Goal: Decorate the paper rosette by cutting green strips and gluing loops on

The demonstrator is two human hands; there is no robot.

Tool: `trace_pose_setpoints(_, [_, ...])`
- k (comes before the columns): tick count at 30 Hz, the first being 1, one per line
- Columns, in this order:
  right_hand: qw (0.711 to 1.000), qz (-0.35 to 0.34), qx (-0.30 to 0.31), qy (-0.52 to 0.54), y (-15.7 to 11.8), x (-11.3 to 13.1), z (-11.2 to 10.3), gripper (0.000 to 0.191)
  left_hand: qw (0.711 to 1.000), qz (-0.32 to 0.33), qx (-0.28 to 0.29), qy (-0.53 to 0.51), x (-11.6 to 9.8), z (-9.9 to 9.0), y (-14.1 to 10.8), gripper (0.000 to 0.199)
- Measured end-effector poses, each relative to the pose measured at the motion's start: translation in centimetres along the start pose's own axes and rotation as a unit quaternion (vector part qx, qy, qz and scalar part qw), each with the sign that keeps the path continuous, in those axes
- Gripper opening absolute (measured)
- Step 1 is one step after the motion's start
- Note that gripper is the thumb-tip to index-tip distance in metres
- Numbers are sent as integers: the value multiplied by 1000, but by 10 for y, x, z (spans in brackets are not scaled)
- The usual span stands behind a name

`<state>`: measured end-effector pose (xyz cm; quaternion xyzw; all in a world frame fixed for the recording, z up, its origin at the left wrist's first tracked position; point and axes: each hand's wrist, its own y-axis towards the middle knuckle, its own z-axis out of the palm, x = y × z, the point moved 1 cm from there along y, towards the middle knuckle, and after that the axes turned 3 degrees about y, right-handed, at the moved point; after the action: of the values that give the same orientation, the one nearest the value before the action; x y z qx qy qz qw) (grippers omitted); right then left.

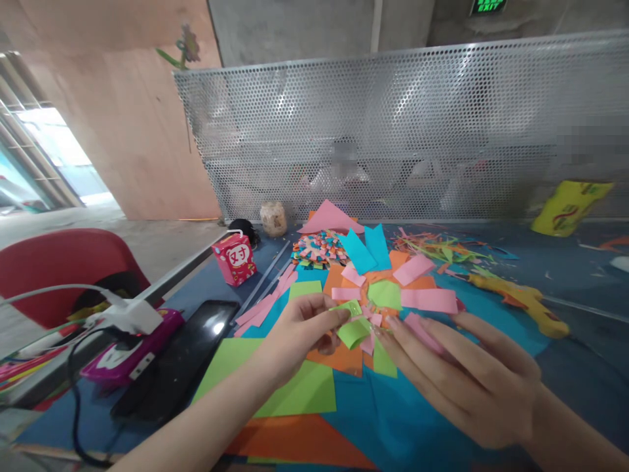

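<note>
My left hand point(314, 328) is closed in a pinch on a light green paper strip point(354, 333), which is bent into a loop over the middle of a paper flower. The flower has an orange paper base point(339, 358) with pink strips point(428, 300) and a green centre point(384, 295). My right hand point(462, 373) lies over the flower's lower right side, fingers stretched out and fingertips touching the paper near the centre. A pink strip point(422, 333) shows between its fingers. Blue paper point(378, 400) lies under the flower.
Green sheets point(299, 390), a black phone point(179, 354) and a purple power strip point(128, 354) lie on the left. A red drink carton point(234, 259) stands behind. A yellow glue gun point(525, 301) and paper scraps point(442, 246) lie on the right. A perforated metal screen point(363, 124) borders the back.
</note>
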<state>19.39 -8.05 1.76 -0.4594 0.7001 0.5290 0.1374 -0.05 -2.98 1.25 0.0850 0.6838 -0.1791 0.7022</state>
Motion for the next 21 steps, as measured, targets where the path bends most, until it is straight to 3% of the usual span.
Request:
trace_pose_setpoints(4, [1000,15,-6,-2,0,0,1,20,998,-19,11,-56,-1,-3,0,29])
trace_pose_setpoints(8, [999,41,-10,-2,-1,1,2,23,984,-123,104,-71,1,-2,-2,43])
trace_pose_setpoints(10, [999,47,-15,-3,-1,4,3,22,979,-140,137,-55,2,0,-4,45])
trace_pose_setpoints(17, [991,130,-18,2,2,14,3,23,984,-114,102,-88,2,6,-5,26])
trace_pose_setpoints(21, [999,31,-7,-17,1,7,2,20,984,-107,98,-99,3,4,-4,17])
